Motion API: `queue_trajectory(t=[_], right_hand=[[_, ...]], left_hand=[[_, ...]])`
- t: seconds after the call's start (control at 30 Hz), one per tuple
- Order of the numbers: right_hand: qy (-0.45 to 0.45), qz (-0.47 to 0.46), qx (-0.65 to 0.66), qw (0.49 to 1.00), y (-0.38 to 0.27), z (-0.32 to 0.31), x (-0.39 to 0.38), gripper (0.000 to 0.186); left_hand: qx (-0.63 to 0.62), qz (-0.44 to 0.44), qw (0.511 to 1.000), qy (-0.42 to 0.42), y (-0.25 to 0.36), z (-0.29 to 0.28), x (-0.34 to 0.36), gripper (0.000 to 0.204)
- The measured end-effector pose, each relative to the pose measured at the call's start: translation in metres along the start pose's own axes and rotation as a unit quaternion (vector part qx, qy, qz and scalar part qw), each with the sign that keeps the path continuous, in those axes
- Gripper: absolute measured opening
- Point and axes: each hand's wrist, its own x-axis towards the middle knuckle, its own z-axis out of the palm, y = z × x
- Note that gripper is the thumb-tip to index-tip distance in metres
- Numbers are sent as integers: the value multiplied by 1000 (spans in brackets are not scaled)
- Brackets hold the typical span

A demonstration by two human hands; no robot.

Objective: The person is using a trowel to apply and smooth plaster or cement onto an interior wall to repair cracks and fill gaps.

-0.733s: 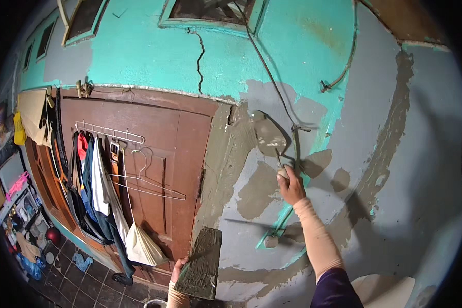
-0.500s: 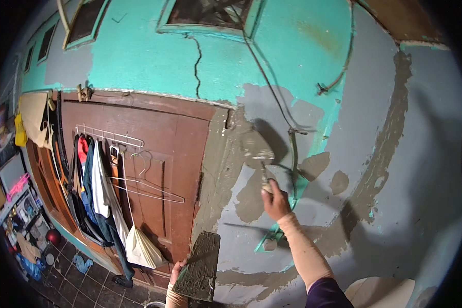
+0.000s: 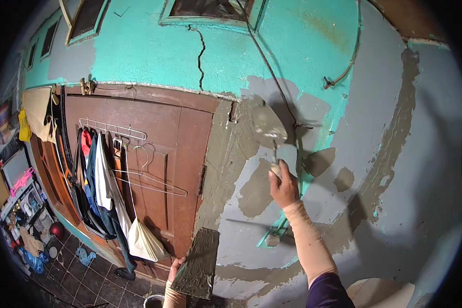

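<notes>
Grey mortar under the trowel beside a brown door

Nearest, at the lower middle of the frame, the left hand (image 3: 175, 268) grips a mortar-smeared board (image 3: 197, 264) by its left edge, the board standing steeply tilted. From the lower right, a forearm in a beige sleeve (image 3: 310, 241) reaches up to the right hand (image 3: 285, 185), just right of centre, its fingers closed around the handle of a trowel (image 3: 269, 126). The blade points upward over the right side of the mortar strip (image 3: 218, 169), near its top; from this angle I cannot tell whether it presses flat or only skims.

The step in hand looks like spreading and smoothing mortar along the strip. The next move probably calls for a low blade angle and even pressure, with care around the hanging cable (image 3: 269, 64) just to the right.

Compared with the frame half a second earlier, the trowel and right hand sit higher and slightly farther right against the wall, while the board keeps nearly the same place.

Left of the strip stands the brown door (image 3: 182, 149), with clothes (image 3: 101, 174) and a cream bag (image 3: 145, 241) hanging before it. Farther up, a dark crack (image 3: 201, 59) runs down the turquoise wall (image 3: 138, 56) below a window (image 3: 210, 10) at the top edge.
</notes>
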Motion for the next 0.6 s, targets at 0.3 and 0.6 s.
queue_trajectory(t=[0.3,0.6], right_hand=[[-9,10,87,996,-29,65,67,33],[3,52,82,995,14,36,26,36]], left_hand=[[17,-19,1000,5,-13,8,7,31],[0,-7,1000,-20,-6,18,-6,31]])
